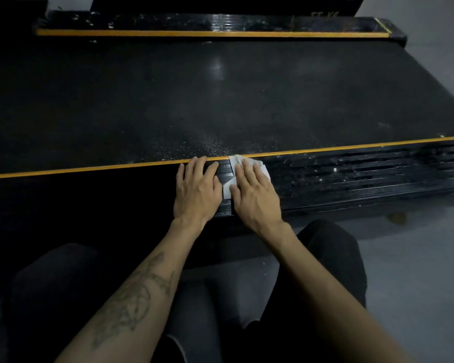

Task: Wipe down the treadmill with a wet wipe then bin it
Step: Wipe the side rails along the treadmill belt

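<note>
the person's knees in dark trousers (325, 271) sit nearest the lens, just this side of the near side rail (351, 176), with the grey floor (417, 284) beside them. two bare forearms reach up from there to the rail, the left one tattooed. the left hand (195, 189) rests flat on the ribbed rail, fingers straight and spread, holding nothing. the right hand (254, 197) lies just beside it on the rail, fingers straight, pressing a white wet wipe (249, 163) flat against the rail's ribs; the wipe shows past the fingertips and by the thumb. a yellow stripe (89, 169) edges the rail on its far side, and beyond it lies the dark treadmill belt (220, 100). the rail right of the wipe is speckled white.
</note>
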{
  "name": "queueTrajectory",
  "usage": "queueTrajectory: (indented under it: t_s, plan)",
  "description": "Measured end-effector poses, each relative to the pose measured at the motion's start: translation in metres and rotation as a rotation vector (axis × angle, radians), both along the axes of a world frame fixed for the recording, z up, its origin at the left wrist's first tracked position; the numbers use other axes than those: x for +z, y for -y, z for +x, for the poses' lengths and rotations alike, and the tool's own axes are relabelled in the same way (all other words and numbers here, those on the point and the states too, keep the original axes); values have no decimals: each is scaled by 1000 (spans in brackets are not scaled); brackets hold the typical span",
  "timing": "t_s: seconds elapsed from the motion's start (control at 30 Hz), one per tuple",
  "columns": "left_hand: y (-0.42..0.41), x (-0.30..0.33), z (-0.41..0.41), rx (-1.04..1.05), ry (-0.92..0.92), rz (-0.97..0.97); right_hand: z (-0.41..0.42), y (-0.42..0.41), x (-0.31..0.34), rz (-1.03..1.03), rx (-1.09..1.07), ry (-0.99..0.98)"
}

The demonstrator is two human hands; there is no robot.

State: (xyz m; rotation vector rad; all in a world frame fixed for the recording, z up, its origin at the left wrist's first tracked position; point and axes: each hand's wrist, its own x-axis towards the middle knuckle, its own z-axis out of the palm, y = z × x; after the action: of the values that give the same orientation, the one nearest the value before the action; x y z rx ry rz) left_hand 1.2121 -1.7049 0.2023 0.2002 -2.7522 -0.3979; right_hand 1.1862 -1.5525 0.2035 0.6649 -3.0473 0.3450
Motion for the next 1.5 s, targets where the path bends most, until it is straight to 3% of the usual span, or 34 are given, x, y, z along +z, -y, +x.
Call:
queueTrajectory:
  t_s: [0.1,0.23,0.43,0.63,0.8,1.03,1.23,1.5]
  plan:
    - [-1,1,1,-10,2,2,-20,-8,6,33,25,14]
    - [0,3,3,-11,7,-4,8,-11,0,20,-123,-42]
    - [1,3,2,-23,23,8,-8,-12,-3,29,26,39]
    - [2,-1,5,-62,1,4,18,-14,-4,-7,-156,-21]
    - [1,-3,3,-60,-1,-14,8,-17,0,-21,-1,36]
    - [1,-4,2,-60,-29,-19,21,-19,-9,-16,-149,-53]
    - [0,-4,3,-54,-7,-18,15,-19,-5,-50,-15,-49]
    - [2,-5,1,-59,-21,-15,33,-23,-21,-66,-99,-169]
